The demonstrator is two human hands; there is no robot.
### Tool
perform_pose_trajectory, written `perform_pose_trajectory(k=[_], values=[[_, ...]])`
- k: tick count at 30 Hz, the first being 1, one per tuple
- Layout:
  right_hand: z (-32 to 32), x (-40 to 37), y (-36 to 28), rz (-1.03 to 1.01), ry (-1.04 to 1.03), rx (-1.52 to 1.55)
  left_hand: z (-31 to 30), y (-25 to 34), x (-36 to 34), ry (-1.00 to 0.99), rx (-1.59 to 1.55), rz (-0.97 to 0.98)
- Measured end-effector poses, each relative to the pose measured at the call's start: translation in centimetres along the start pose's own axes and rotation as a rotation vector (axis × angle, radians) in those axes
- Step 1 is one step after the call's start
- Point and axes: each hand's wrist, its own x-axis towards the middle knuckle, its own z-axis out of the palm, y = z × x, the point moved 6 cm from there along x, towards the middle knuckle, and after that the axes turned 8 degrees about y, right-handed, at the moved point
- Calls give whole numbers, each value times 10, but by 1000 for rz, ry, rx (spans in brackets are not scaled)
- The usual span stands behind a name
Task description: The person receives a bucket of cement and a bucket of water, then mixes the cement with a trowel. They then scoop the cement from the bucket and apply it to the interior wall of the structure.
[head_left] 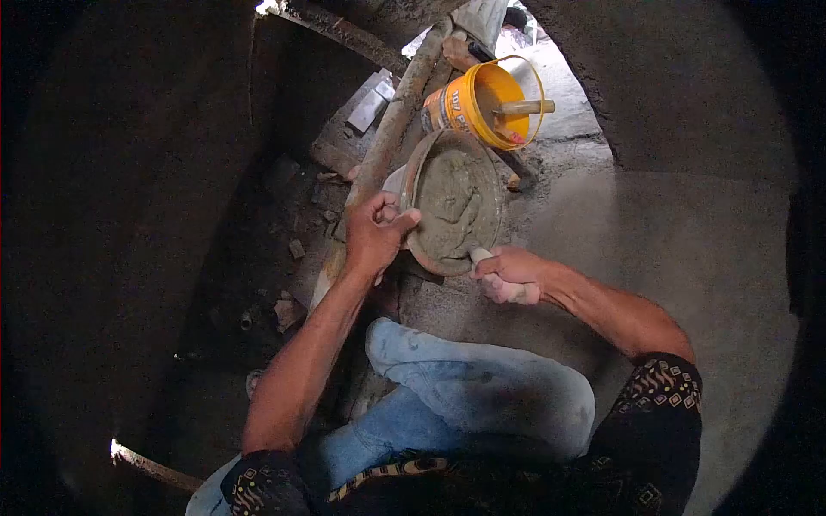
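My left hand (379, 230) grips the near left rim of a round shallow pan (413, 185), thumb over the edge. Wet grey mortar (452, 202) fills the pan, its surface smeared and ridged. At the pan's lower right edge, my right hand (509, 273) is closed around the pale handle (521, 293) of a tool. The tool's front end meets the mortar, so its blade is hidden and its exact kind cannot be made out. The pan is tilted toward me, above my bent knee in blue jeans (482, 378).
Beyond the pan, a yellow bucket (473, 99) leans over with a wooden-handled tool (525, 107) inside. A long pole (400, 120) runs along the pan's left. Rubble (297, 249) lies lower left. A curved grey wall (688, 284) rises on the right. What looks like another person's hand (459, 52) shows at the top.
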Motion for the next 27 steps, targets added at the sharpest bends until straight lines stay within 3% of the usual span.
perform_pose_trajectory(k=[5, 12, 15, 17, 27], values=[[28, 9, 9, 81, -315, 575, 0, 4, 0, -39, -69, -26], [24, -12, 0, 188, -273, 706, -2, 3, 3, -44, -84, 12], [21, -21, -10, 152, -394, 733, -3, 9, 1, -19, -41, 43], [13, -27, -15, 156, -235, 683, -2, 12, -2, -30, -38, 9], [0, -72, -17, 233, -342, 953, -2, 6, 1, -90, -53, -19]])
